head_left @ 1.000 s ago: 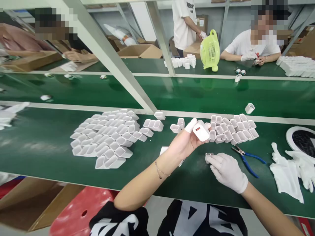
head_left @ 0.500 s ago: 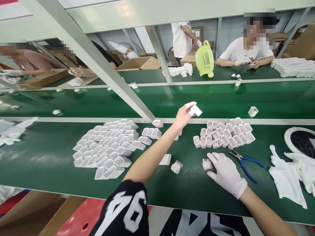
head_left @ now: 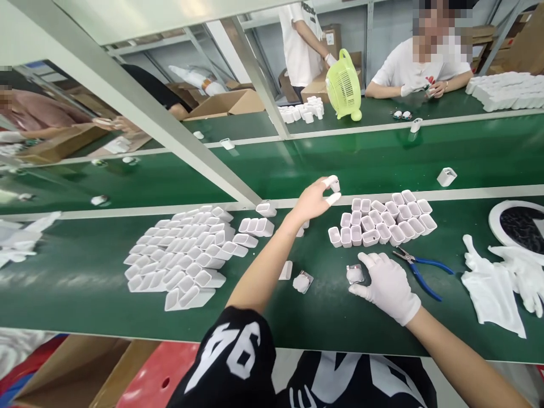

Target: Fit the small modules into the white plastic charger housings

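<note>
My bare left hand (head_left: 314,199), with white cots on thumb and forefinger, reaches out over the white rail to the moving green belt (head_left: 382,158). A small white charger body (head_left: 335,184) sits at its fingertips, pinched between the two cots. My gloved right hand (head_left: 389,286) rests on the green worktable (head_left: 323,317). Its thumb and forefinger close round a small white-and-metal part (head_left: 354,273) lying there. A similar part (head_left: 302,281) and a white shell (head_left: 285,270) lie just to the left.
Rows of open white shells (head_left: 382,221) stand behind my right hand, and a big pile (head_left: 182,249) lies left. Blue-handled pliers (head_left: 419,266) and white gloves (head_left: 497,289) lie right. A slanted frame strut (head_left: 170,136) crosses the belt. Other people work across it by a green fan (head_left: 343,85).
My left hand carried the white charger body from in front of me out over the rail to the belt. My right hand stayed on the small part.
</note>
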Demonstrator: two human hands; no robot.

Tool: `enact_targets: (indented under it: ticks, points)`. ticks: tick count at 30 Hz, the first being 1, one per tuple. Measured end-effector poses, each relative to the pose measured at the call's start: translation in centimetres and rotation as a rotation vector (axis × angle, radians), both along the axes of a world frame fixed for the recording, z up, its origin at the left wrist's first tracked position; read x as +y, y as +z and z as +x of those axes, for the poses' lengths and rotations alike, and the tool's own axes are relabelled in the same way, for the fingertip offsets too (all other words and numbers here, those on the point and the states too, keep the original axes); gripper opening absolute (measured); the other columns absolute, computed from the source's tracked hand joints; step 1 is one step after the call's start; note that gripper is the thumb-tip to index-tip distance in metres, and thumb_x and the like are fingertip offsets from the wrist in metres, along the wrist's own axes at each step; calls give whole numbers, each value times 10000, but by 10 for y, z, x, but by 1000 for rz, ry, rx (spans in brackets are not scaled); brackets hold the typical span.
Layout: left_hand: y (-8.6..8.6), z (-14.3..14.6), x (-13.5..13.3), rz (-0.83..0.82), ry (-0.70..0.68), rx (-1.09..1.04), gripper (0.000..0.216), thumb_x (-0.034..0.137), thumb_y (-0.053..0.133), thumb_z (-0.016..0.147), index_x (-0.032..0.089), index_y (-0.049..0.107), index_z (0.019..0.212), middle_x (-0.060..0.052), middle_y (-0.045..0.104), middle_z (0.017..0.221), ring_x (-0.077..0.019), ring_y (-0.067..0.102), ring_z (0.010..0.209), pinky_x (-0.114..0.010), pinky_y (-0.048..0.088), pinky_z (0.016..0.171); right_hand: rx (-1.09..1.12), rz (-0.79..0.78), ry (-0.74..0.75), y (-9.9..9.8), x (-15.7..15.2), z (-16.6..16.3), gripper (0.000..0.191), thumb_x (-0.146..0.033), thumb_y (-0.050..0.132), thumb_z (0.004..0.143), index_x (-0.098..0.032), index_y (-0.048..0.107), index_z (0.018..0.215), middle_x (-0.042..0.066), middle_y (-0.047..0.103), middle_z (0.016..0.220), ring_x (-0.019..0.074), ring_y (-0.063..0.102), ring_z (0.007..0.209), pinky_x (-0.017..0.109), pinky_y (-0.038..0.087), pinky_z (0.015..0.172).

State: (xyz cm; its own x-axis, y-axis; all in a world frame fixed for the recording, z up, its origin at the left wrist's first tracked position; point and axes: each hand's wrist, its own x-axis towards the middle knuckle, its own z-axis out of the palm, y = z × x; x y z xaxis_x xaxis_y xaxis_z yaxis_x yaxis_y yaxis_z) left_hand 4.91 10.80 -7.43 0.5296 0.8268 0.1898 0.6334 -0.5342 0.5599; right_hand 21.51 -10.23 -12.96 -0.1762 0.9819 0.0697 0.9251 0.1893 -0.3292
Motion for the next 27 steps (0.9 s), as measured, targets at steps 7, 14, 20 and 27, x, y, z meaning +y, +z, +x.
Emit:
enact_targets:
  ticks: [7, 14, 20, 27]
  points:
    - [-29, -36, -94, 62, -1, 124, 657, 327, 704, 764, 113, 436, 1325, -178, 513, 1312, -334, 428, 1267, -508, 378, 1061, -44, 3, -12, -4, -1, -10, 188, -343, 642, 814, -185, 614, 912, 96, 631, 936, 274, 562, 866, 376, 421, 700]
    - [-66, -24, -104, 57, 109, 31, 442, 201, 661, 779, 121, 471, 1169, -185, 506, 1284, -341, 381, 1307, -528, 344, 1078, 169, 47, -38, -1, -5, 3, 219, -256, 639, 801, -197, 639, 1012, 88, 653, 1092, 287, 578, 948, 405, 469, 770]
    - [-46, -38, -131, 23, 42, -41, 430, 176, 610, 803, 180, 448, 1202, -103, 603, 1168, -252, 590, 1071, -407, 462, 916, 380, 140, 19, 6, -7, -1, 197, -254, 535, 887, -227, 626, 1060, 56, 683, 1072, 207, 649, 982, 347, 533, 853]
    - [-16, -56, -171, 198, -225, -101, 483, 198, 565, 894, 244, 385, 1339, -95, 607, 1172, -241, 535, 1058, -412, 321, 896, 480, 452, 131, 37, -21, 8, 347, -247, 593, 859, -247, 544, 1202, 80, 684, 1090, 243, 663, 1015, 406, 568, 848]
